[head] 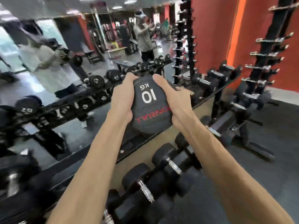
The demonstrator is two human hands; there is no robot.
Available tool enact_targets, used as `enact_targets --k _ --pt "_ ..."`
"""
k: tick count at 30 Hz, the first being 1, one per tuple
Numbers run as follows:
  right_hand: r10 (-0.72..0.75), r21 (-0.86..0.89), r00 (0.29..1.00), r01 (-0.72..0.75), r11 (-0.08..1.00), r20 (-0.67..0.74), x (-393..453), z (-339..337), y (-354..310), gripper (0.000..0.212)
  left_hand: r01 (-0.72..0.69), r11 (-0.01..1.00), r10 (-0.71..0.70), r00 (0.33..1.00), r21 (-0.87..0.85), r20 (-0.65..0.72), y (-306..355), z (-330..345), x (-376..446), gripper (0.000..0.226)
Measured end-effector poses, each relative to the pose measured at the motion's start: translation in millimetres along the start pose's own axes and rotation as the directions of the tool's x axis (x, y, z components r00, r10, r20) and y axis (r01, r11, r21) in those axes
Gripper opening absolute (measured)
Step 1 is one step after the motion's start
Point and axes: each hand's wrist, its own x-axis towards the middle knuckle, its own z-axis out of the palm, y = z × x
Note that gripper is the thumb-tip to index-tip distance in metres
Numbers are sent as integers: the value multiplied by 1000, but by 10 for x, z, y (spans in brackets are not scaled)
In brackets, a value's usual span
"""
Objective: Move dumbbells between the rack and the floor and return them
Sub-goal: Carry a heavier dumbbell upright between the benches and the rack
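Observation:
I hold a black 10 kg dumbbell point(149, 107) upright by its top head, in the middle of the view at chest height. White "10 KG" and red lettering face me upside down. My left hand point(123, 101) clasps the left side of the head and my right hand point(174, 104) clasps the right side. The handle and lower head are hidden beneath. Below, several black dumbbells with chrome handles point(145, 189) lie in a row on the floor. The long dumbbell rack point(220, 94) runs along the mirror wall behind my hands.
A wall mirror point(64, 78) on the left reflects the rack, the gym and a person. A tall black bar stand point(265, 59) rises at right before an orange wall. Dark rubber flooring point(267, 167) lies open to the right.

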Motion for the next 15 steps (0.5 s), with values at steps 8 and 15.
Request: enact_targets --k 8,15 --pt "67 -105 959 -40 994 277 576 1402 572 66 -38 999 25 927 -29 -374 -56 -1232 591 34" --pt "173 -215 935 -108 971 311 1311 2036 1312 70 75 994 -101 882 -74 -460 -558 -1769 1490 37"
